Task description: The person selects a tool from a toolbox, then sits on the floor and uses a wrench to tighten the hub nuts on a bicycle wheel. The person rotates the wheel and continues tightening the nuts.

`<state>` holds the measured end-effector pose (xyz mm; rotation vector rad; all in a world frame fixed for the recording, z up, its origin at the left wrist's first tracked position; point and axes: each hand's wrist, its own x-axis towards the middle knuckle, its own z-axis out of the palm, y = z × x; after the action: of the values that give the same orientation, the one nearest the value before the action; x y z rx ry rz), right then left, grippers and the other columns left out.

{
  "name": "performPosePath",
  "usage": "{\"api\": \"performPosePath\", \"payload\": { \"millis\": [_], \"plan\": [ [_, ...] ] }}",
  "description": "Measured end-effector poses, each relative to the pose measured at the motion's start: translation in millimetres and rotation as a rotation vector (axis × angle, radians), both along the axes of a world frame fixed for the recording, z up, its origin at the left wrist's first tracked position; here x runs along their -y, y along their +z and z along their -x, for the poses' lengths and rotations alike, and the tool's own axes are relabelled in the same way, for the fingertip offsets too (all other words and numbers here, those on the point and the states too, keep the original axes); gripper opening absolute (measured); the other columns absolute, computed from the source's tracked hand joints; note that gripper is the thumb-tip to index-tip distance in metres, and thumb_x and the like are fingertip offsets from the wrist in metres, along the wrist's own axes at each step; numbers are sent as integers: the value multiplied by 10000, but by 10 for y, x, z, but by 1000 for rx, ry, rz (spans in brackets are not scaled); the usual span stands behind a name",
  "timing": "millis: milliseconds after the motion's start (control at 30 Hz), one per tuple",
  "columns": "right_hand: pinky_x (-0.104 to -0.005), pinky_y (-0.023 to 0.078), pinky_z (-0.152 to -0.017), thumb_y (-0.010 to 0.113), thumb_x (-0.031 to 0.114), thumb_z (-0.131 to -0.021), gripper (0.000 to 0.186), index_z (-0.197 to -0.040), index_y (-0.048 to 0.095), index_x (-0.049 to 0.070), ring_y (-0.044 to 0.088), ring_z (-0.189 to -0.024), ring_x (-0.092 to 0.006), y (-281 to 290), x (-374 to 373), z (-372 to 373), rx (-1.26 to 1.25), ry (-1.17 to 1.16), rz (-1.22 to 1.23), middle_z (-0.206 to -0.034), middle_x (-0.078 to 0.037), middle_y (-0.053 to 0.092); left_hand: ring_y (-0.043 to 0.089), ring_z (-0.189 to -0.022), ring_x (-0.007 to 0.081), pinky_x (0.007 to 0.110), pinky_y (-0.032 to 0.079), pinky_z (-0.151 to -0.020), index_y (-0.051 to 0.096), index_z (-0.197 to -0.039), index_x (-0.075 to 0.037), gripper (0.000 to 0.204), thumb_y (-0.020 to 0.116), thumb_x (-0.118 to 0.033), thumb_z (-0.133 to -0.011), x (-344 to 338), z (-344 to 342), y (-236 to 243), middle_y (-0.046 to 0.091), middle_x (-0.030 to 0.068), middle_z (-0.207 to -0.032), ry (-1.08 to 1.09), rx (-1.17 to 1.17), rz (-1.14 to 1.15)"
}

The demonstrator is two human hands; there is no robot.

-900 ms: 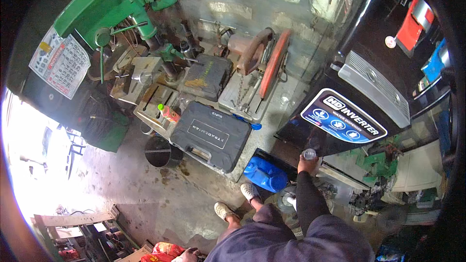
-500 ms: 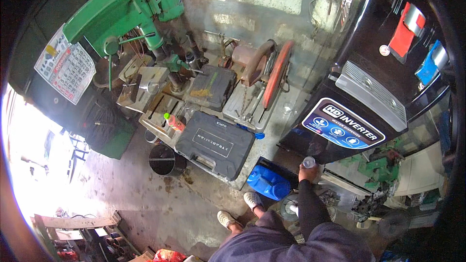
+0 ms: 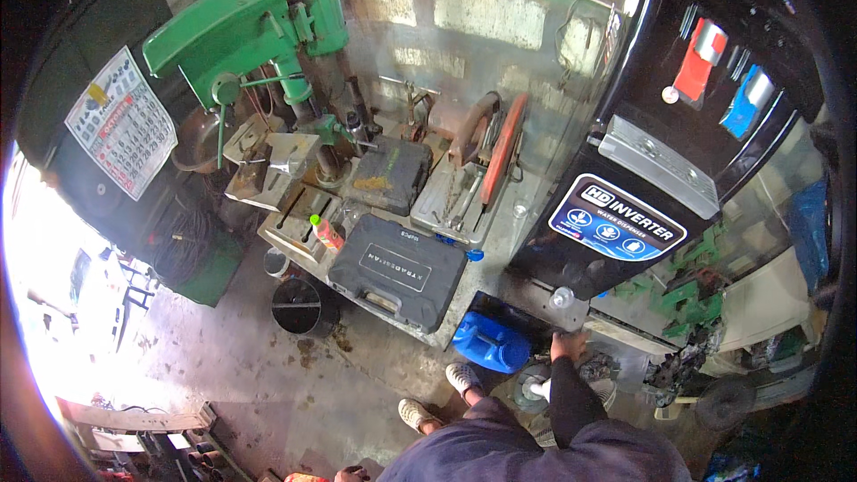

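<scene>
Clear, round, plastic-looking cup (image 3: 561, 297), far side of right hand (image 3: 569, 345): bump could tip it. Finger state, left hand (image 3: 352, 475) too, we can't tell.

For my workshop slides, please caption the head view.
Right hand near a clear cup, with black water dispenser and blue jug nearby.

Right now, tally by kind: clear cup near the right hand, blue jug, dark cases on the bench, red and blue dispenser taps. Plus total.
Clear cup near the right hand: 1
Blue jug: 1
Dark cases, one larger and one smaller: 2
Dispenser taps, one red and one blue: 2
Total: 6
</scene>
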<state>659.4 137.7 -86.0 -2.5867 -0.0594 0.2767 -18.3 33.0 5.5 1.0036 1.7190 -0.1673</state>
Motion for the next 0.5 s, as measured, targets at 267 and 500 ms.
{"api": "performPosePath", "payload": {
  "millis": [267,500],
  "plan": [
    [-476,304,-1296,857,567,-805,1326,-1701,80,-26,335,-1583,-428,-490,997,579,-456,802,595,-1702,-308,332,713,-1194,320,431,579,-1004,734,-1328,-95,502,540,-456,-1038,20,500,-853,754,132,-1317,-334,44,-78],
    [-442,450,-1202,790,596,-868,989,-1583,486,-16,545,-1459,-395,-233,854,1086,-493,1178,555,-1601,-251,534,753,-1008,270,379,614,-820,730,-1291,-94,418,567,-424,-1091,-127,800,-1322,783,99,-1093,-1187,-57,-598]
  ]
}}
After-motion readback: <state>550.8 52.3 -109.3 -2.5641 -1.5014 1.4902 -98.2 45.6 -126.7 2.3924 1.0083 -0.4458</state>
